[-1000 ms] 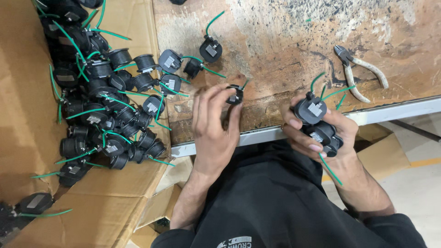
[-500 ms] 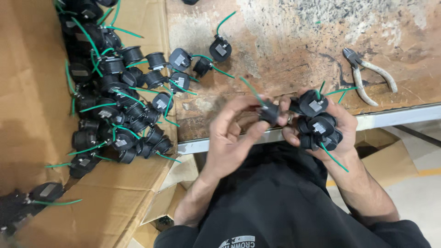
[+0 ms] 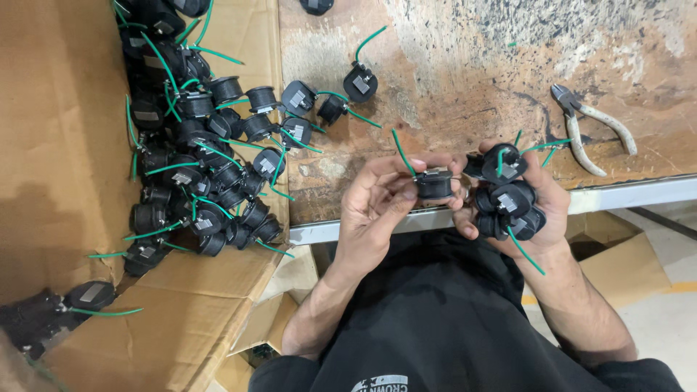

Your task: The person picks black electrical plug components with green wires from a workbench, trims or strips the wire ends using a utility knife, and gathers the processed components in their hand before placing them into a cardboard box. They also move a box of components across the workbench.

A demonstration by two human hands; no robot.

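My left hand (image 3: 377, 207) pinches one small black round socket part (image 3: 434, 184) with a green wire sticking up from it, held just over the bench's front edge. My right hand (image 3: 541, 210) is closed around a bunch of several similar black parts (image 3: 508, 199) with green wires, right beside the single one. The two hands almost touch. A heap of the same black parts (image 3: 207, 167) spreads over flattened cardboard to my left.
Pliers with pale handles (image 3: 592, 131) lie on the worn brown bench (image 3: 465, 72) at the right. A few loose black parts (image 3: 359, 81) sit near the bench's left side. Cardboard sheets (image 3: 58, 145) cover the left; cardboard boxes (image 3: 624, 261) stand on the floor below.
My left hand picked one part off the bench and brought it toward my right hand's bunch; now it holds the part level beside that bunch.
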